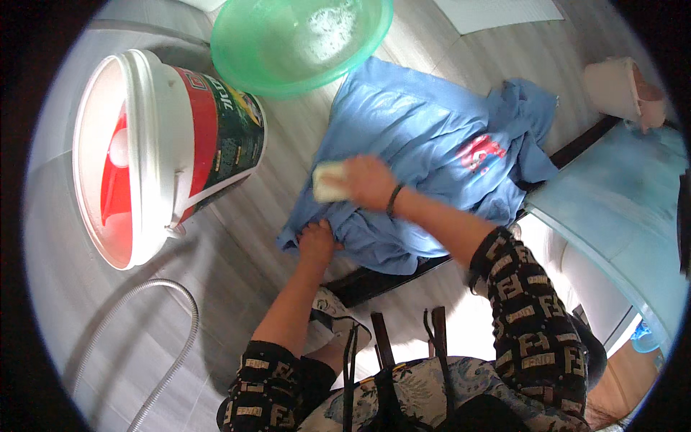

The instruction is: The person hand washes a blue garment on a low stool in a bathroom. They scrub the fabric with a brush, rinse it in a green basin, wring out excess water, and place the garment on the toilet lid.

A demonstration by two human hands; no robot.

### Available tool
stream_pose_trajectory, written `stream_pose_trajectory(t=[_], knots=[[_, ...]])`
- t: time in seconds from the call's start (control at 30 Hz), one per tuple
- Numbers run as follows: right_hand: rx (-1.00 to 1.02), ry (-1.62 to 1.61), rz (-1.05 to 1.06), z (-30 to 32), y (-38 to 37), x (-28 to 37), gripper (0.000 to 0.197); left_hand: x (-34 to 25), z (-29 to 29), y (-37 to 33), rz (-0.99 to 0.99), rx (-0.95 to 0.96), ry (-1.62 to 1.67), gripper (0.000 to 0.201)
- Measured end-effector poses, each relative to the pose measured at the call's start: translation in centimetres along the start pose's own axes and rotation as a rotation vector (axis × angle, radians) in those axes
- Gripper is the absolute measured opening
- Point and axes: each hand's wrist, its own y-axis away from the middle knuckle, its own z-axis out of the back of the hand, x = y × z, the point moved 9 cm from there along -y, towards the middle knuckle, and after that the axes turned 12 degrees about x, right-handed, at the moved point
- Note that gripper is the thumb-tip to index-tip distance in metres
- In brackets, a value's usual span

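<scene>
A wet blue sweatshirt (425,108) with a red print lies spread and rumpled on the floor in front of me. My right hand (371,183), slightly blurred, is closed around a pale yellow bar of soap (329,181) and holds it against the cloth. Below it, at the garment's near left edge, my left hand (315,241) grips a bunched fold of the fabric. Its fingertips are partly hidden in the folds.
A green basin (288,79) with foamy water stands beyond the sweatshirt. To the left is a white bucket (162,144) with something red inside; a grey hose (188,302) curves below it. A pink bin (612,90) and a glass panel (612,194) are at right. A dark threshold strip (353,286) runs under the garment.
</scene>
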Motion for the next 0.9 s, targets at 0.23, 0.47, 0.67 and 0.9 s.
stream_pose_trajectory(t=[0.23, 0.47, 0.67, 0.9], knots=[[-0.036, 0.204, -0.746, 11.1, -0.4, -21.7, 0.052, -1.1, 1.2, 0.1, 0.003, 0.014, -0.167, 0.059], [0.053, 0.013, -0.067, 0.9, -2.7, 0.5, 0.033, -0.7, 0.2, 0.0, -0.065, 0.032, -0.134, 0.067], [-0.09, 0.273, -0.55, 10.2, -6.6, -13.9, 0.052, -1.2, 0.6, 0.1, -0.072, -0.051, -0.279, 0.069], [-0.025, 0.286, -0.2, 3.4, -5.0, -1.6, 0.042, -0.5, 0.3, -0.4, -0.013, 0.009, -0.085, 0.062]])
